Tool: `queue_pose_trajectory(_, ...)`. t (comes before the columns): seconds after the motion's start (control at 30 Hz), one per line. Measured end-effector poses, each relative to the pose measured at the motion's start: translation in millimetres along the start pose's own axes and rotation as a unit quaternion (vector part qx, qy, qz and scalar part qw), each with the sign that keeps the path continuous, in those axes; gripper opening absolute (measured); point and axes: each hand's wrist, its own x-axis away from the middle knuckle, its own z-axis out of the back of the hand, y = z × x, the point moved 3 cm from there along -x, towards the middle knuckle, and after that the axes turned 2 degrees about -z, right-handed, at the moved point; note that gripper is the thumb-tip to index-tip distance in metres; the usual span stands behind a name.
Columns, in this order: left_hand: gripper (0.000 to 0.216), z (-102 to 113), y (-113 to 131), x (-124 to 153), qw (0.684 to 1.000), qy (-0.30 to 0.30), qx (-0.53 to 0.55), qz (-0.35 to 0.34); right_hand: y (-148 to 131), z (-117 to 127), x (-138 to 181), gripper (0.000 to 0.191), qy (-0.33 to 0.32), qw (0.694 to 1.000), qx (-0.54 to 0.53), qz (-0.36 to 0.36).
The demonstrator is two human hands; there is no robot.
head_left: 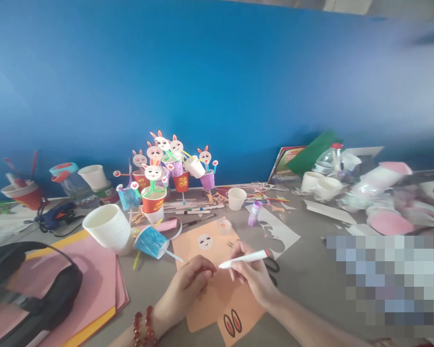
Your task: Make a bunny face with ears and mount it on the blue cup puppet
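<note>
My right hand (251, 274) holds a white marker (246, 258) with a red end, its tip pointing left. Close by, my left hand (191, 279) is closed in a pinch on a small red thing that looks like a marker cap (213, 272), mostly hidden by the fingers. Under both hands lies orange paper (202, 313). A round paper face (204, 242) rests on its upper part, and two black-outlined ears (232, 323) are drawn on a piece at the bottom. Black scissors (272, 265) lie partly hidden beside my right hand.
Rabbit figures on paper cups (154, 197) stand at the back. On the left are stacked white cups (106, 226), a blue cup (152, 242), pink folders (90, 289) and black headphones (54, 299). A purple glue stick (254, 213) and cut white paper (282, 231) are to the right.
</note>
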Motion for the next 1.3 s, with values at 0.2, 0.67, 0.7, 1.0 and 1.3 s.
queue_pose_trajectory(0.2,0.044,0.6,-2.2,-5.1,0.998,-0.009,0.057,0.021,6.7,7.3,6.1,0.013,-0.026,0.993,0.097,0.060)
queue_pose_trajectory(0.67,0.038,-1.3,-2.5,1.0,0.999,-0.009,0.038,0.022,8.0,-6.7,9.6,0.017,-0.109,0.983,0.143,0.034)
queue_pose_trajectory(0.7,0.038,-0.8,-2.3,1.0,0.999,-0.013,0.040,0.021,7.9,-6.4,9.2,0.018,-0.114,0.982,0.144,0.035)
queue_pose_trajectory(1.0,0.041,4.8,-2.7,-1.7,0.999,0.003,0.029,0.041,-5.6,1.8,2.9,0.023,-0.178,0.976,0.128,-0.001)
queue_pose_trajectory(1.3,0.041,0.9,5.2,-0.2,0.999,-0.022,0.020,0.023,6.1,-2.2,5.5,0.017,-0.151,0.982,0.112,-0.025)
